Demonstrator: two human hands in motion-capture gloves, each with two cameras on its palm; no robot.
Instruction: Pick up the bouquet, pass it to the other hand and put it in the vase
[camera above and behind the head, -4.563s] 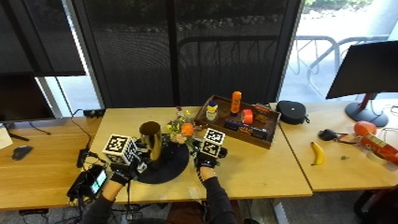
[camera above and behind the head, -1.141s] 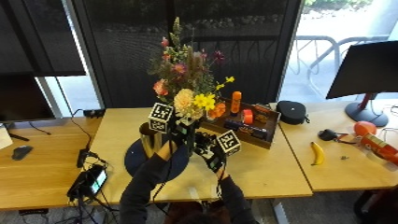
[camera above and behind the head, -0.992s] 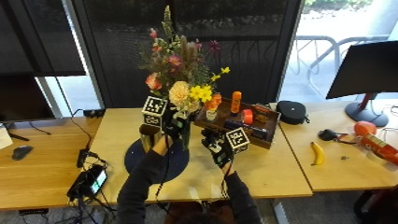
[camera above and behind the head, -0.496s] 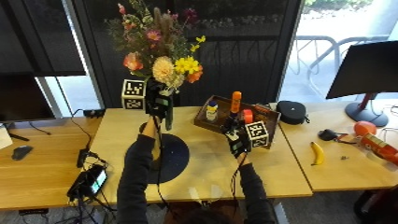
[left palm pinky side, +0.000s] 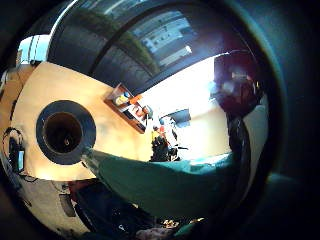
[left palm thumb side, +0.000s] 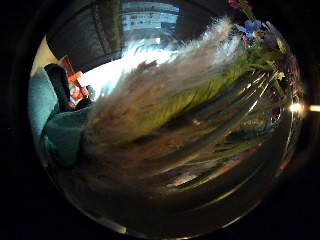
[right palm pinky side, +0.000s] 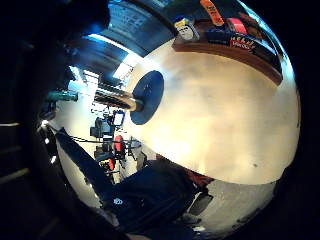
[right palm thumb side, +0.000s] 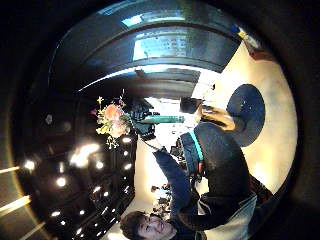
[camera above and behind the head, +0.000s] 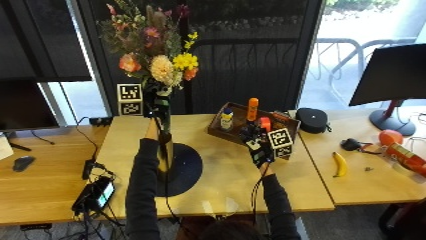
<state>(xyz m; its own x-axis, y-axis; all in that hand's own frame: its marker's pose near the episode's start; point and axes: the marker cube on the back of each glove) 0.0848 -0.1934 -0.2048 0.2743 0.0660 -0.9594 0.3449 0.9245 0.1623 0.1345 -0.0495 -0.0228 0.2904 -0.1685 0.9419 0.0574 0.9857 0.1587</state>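
The left hand (camera above and behind the head: 158, 102) is raised high, arm stretched up, gripping the bouquet (camera above and behind the head: 150, 47) by its stems above the vase (camera above and behind the head: 165, 157), which the forearm partly hides. The right hand (camera above and behind the head: 259, 150) hovers over the tabletop (camera above and behind the head: 226, 170) at 3 o'clock of the vase; its fingers cannot be made out. Half a second ago the bouquet was held lower.

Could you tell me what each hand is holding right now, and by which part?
The left hand grips the bouquet by its stems, just below the blooms. The right hand holds nothing.
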